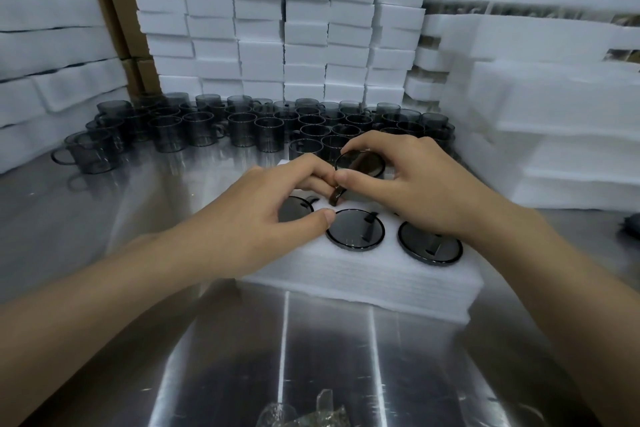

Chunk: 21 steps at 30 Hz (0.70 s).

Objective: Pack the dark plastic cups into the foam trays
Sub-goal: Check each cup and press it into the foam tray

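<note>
Foam tray (363,274) mid steel table (138,204): white, soft-edged, fibrous block with round pockets. Open steel to left and in front; foam stacks (561,121) crowd right side. Right hand (419,184) curls fingers round rim of dark cup (362,165), smoky and translucent, at tray's back row. Left hand (263,222) seems to pinch its handle, view blurred there. Three seated cups (355,230) in nearer pockets. Loose cups (242,128) massed behind tray, against wall of foam blocks (298,28). Crumpled clear wrap (304,412) at near edge; tabletop brushed, streaked with glare
</note>
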Each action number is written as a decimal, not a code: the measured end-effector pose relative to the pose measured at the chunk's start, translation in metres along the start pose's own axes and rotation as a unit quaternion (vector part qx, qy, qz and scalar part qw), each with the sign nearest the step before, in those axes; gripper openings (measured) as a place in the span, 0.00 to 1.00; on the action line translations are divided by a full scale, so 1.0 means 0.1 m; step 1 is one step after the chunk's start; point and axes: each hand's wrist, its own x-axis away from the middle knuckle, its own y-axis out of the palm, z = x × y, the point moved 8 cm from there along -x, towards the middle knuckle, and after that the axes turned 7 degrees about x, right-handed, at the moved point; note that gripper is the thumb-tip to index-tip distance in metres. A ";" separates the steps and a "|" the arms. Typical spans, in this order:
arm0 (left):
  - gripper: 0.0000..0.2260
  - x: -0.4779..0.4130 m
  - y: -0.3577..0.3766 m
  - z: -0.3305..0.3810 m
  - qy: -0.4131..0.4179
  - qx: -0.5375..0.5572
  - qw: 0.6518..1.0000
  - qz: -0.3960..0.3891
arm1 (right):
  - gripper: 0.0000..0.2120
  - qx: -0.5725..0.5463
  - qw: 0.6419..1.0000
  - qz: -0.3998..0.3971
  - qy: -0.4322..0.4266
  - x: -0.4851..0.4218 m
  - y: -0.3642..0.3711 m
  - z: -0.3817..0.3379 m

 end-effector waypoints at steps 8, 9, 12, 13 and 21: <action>0.15 -0.01 0.02 0.00 0.009 -0.001 1.000 -0.015 | 0.20 -0.045 0.999 -0.028 0.010 -0.03 0.08 0.08; 0.15 -0.01 0.02 0.00 0.013 0.001 1.000 -0.012 | 0.21 -0.047 0.998 -0.034 0.010 -0.03 0.08 0.10; 0.15 -0.01 0.02 0.01 0.015 -0.003 1.000 -0.009 | 0.25 -0.065 0.997 -0.039 0.002 -0.03 0.08 0.15; 0.15 -0.01 0.02 0.02 0.018 -0.007 1.000 -0.011 | 0.26 -0.084 0.996 -0.036 0.003 -0.03 0.07 0.17; 0.12 0.00 0.04 0.08 0.046 -0.095 0.994 -0.015 | 0.29 -0.099 0.991 -0.086 0.009 -0.07 0.13 0.35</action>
